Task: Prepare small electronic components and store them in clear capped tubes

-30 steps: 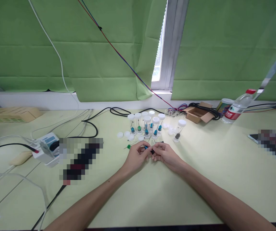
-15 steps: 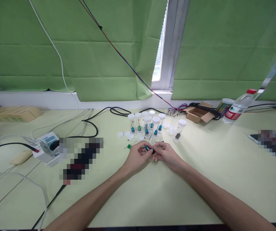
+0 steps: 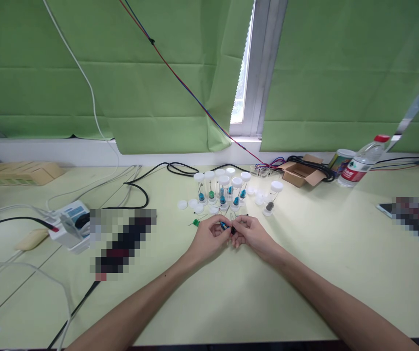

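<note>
My left hand (image 3: 209, 238) is closed in a pinch on a small blue part (image 3: 223, 225), its lower end hidden by the fingers. Close beside it, the fingertips of my right hand (image 3: 250, 234) grip a small black piece (image 3: 233, 230). The two pieces meet or nearly meet; I cannot tell whether they are joined. Left of my left hand lies a small green part with thin wire legs (image 3: 196, 223). Just beyond my hands stand several clear tubes with white caps (image 3: 236, 194), holding blue or green parts. One tube with a dark part (image 3: 269, 206) stands apart on the right.
Loose white caps (image 3: 182, 204) lie around the tubes. Farther right are an open cardboard box (image 3: 299, 174), black cables and a tilted plastic bottle (image 3: 359, 168). On the left sit a white power strip (image 3: 72, 222), white cables and a blurred dark object (image 3: 123, 243).
My hands stay in nearly the same place. The black piece between my fingertips shows a little more clearly now, as if slightly turned.
</note>
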Action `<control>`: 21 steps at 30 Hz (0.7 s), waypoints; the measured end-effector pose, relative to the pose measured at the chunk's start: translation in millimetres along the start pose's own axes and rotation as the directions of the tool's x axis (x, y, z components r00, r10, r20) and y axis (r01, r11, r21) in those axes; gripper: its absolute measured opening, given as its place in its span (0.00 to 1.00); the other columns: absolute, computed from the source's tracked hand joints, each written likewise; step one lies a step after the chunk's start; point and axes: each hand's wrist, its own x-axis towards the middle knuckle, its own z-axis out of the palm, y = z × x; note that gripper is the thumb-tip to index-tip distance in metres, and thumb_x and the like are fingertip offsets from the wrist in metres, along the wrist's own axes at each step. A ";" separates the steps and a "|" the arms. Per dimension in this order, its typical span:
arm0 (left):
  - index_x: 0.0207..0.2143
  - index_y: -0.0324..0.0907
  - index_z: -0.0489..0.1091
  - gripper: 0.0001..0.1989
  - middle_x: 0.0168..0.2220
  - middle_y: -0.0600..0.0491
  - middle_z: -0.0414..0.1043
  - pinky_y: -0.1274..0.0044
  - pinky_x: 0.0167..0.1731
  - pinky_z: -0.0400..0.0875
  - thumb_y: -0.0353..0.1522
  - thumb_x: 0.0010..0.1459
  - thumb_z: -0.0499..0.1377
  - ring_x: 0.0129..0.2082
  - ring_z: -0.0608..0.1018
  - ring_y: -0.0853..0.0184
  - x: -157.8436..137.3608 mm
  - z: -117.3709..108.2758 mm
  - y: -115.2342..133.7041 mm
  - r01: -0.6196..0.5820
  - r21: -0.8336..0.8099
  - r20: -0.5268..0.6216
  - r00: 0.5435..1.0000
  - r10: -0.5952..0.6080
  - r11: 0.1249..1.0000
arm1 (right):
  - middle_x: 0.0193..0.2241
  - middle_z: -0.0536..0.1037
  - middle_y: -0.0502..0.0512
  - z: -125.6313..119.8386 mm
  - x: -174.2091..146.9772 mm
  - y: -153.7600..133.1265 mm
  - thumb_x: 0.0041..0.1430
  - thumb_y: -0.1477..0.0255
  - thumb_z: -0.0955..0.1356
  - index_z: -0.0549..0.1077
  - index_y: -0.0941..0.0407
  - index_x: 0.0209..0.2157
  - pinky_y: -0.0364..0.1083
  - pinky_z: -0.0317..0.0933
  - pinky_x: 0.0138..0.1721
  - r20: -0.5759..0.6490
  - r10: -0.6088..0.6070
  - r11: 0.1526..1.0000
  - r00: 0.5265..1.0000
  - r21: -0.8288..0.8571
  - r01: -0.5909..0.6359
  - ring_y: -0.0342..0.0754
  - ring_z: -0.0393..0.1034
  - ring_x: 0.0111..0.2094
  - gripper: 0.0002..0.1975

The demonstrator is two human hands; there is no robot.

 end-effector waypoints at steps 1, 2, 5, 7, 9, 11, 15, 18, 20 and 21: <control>0.34 0.40 0.71 0.05 0.23 0.54 0.72 0.81 0.21 0.65 0.32 0.55 0.59 0.22 0.74 0.70 -0.1 0.2 0.3 0.000 -0.003 -0.003 1.000 -0.001 1.000 | 0.18 0.75 0.51 0.0 0.0 0.1 0.51 0.54 0.72 0.69 0.58 0.28 0.43 0.63 0.24 0.001 0.000 1.000 1.000 0.000 0.000 0.44 0.70 0.19 0.20; 0.34 0.40 0.71 0.04 0.24 0.54 0.72 0.81 0.21 0.65 0.32 0.55 0.59 0.22 0.75 0.70 -0.3 0.4 0.8 0.000 -0.007 -0.006 1.000 0.000 1.000 | 0.18 0.74 0.50 -0.1 -0.1 0.1 0.52 0.54 0.72 0.69 0.58 0.28 0.43 0.64 0.24 0.001 -0.001 1.000 1.000 0.000 0.001 0.44 0.70 0.20 0.20; 0.33 0.41 0.71 0.04 0.24 0.55 0.72 0.80 0.21 0.66 0.31 0.54 0.59 0.22 0.75 0.70 -0.8 1.2 2.9 0.002 -0.021 -0.014 1.000 -0.002 1.000 | 0.18 0.74 0.50 -0.4 -0.7 -0.2 0.52 0.54 0.72 0.69 0.57 0.28 0.43 0.64 0.24 0.006 -0.001 1.000 1.000 0.004 0.001 0.44 0.71 0.20 0.20; 0.33 0.41 0.71 0.04 0.22 0.55 0.72 0.80 0.20 0.66 0.31 0.54 0.60 0.21 0.75 0.70 -1.1 1.7 4.2 0.008 -0.024 -0.018 1.000 -0.008 1.000 | 0.18 0.74 0.50 -0.6 -1.1 -0.5 0.51 0.54 0.72 0.69 0.58 0.28 0.43 0.64 0.24 0.011 -0.002 1.000 1.000 0.007 0.002 0.44 0.71 0.20 0.20; 0.33 0.41 0.71 0.03 0.22 0.55 0.72 0.81 0.20 0.65 0.30 0.53 0.60 0.20 0.75 0.70 -1.2 1.9 4.9 0.010 -0.022 -0.022 1.000 -0.011 1.000 | 0.18 0.74 0.50 -0.8 -1.3 -0.7 0.51 0.54 0.72 0.69 0.58 0.28 0.43 0.64 0.24 0.015 -0.002 1.000 1.000 0.010 0.002 0.44 0.71 0.20 0.20; 0.33 0.41 0.71 0.03 0.22 0.55 0.72 0.81 0.20 0.65 0.30 0.53 0.59 0.20 0.75 0.70 -1.2 1.9 4.6 0.007 -0.017 -0.028 1.000 -0.008 1.000 | 0.18 0.75 0.51 -1.0 -1.4 -0.8 0.51 0.54 0.73 0.70 0.58 0.29 0.43 0.64 0.24 0.017 0.000 1.000 1.000 0.013 0.000 0.44 0.71 0.21 0.20; 0.33 0.41 0.71 0.03 0.23 0.55 0.72 0.81 0.20 0.66 0.30 0.54 0.59 0.21 0.75 0.70 -0.7 2.0 2.6 0.005 -0.019 -0.034 0.999 -0.006 1.000 | 0.18 0.75 0.51 -1.5 -1.1 -0.8 0.50 0.54 0.73 0.70 0.58 0.28 0.43 0.63 0.25 0.019 0.004 1.000 1.000 0.020 -0.004 0.44 0.71 0.21 0.20; 0.33 0.41 0.70 0.03 0.24 0.55 0.73 0.81 0.21 0.66 0.30 0.54 0.59 0.22 0.75 0.70 -0.1 1.8 1.8 0.007 -0.048 -0.036 0.999 -0.009 0.999 | 0.19 0.75 0.51 -2.1 -0.5 -0.4 0.49 0.55 0.74 0.70 0.58 0.29 0.43 0.63 0.25 0.033 0.009 0.999 0.999 0.034 -0.010 0.43 0.70 0.21 0.20; 0.33 0.41 0.70 0.04 0.23 0.55 0.72 0.81 0.21 0.65 0.31 0.54 0.60 0.21 0.74 0.71 0.3 1.4 1.7 0.014 -0.061 -0.044 0.999 -0.017 0.998 | 0.19 0.75 0.51 -2.4 -0.3 -0.3 0.49 0.56 0.74 0.70 0.59 0.30 0.43 0.64 0.25 0.036 0.014 0.999 0.999 0.048 -0.015 0.43 0.71 0.21 0.20; 0.33 0.41 0.70 0.04 0.23 0.56 0.72 0.81 0.20 0.64 0.31 0.54 0.60 0.21 0.73 0.71 0.6 1.1 1.6 0.021 -0.064 -0.050 0.998 -0.024 0.998 | 0.20 0.76 0.51 -2.4 -0.3 -0.3 0.48 0.56 0.74 0.71 0.59 0.30 0.43 0.64 0.26 0.035 0.016 0.998 0.999 0.057 -0.018 0.43 0.71 0.21 0.20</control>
